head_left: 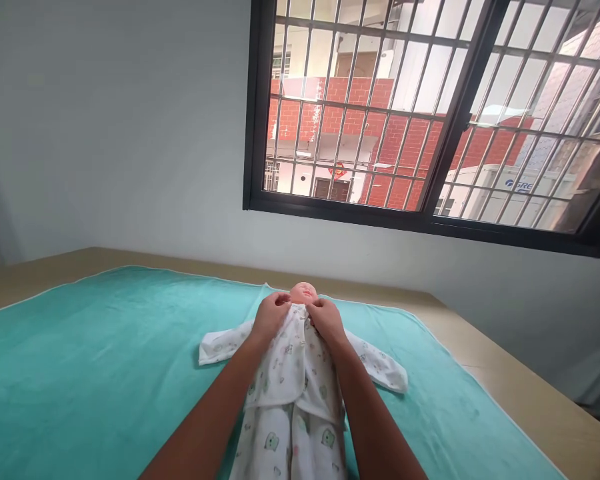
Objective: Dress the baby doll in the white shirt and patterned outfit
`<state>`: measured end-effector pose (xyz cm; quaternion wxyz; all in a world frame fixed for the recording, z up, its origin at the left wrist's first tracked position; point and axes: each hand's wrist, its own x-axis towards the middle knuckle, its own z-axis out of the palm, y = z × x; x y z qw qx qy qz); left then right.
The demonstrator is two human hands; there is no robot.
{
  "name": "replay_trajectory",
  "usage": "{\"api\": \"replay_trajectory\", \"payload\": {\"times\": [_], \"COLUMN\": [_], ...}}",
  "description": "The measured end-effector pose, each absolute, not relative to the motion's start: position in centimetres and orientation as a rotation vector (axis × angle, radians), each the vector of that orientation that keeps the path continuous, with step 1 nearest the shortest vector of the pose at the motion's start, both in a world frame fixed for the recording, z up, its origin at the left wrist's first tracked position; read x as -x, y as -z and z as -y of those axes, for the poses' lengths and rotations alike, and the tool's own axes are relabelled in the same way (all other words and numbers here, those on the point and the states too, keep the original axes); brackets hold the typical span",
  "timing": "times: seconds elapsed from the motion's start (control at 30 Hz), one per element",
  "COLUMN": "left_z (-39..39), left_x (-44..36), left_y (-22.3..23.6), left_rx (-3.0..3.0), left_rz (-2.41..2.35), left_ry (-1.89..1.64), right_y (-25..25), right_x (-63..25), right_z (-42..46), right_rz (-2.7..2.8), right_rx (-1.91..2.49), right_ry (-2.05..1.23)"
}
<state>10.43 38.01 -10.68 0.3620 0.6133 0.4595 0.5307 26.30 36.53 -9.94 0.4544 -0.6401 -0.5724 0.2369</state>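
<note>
A baby doll (304, 291) lies on its back, its head at the far end. It wears a white printed baby shirt (283, 373) with long sleeves spread to both sides, and matching trousers (273, 443) below. At the neckline, my left hand (273, 312) pinches the left side of the collar. Across from it, my right hand (326, 319) has its fingers closed on the collar's right edge, close to the front opening. The fingertips are partly hidden by the hands. Lower down, the shirt's front edges overlap and part slightly at the hem.
A turquoise blanket (105, 373) lies under the doll, spread over a tan surface (545, 400). Behind stands a pale wall (130, 133) with a dark-framed, barred window (425, 220) at the upper right.
</note>
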Motion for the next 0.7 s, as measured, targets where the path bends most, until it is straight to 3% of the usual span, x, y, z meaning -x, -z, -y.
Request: {"api": "replay_trajectory", "payload": {"times": [0.33, 0.7], "left_z": [-38.2, -39.3], "left_x": [-11.9, -12.0], "left_y": [11.6, 11.1], "left_rx": [-1.808, -1.685], "left_rz": [-1.207, -1.204], "left_ry": [-1.24, -1.205], "right_y": [10.9, 10.8], "right_x": [-26.8, -26.1], "right_z": [-37.2, -37.2], "right_rz": [1.296, 1.205], "right_rx": [1.536, 1.473], "right_ry": [-0.734, -0.814]}}
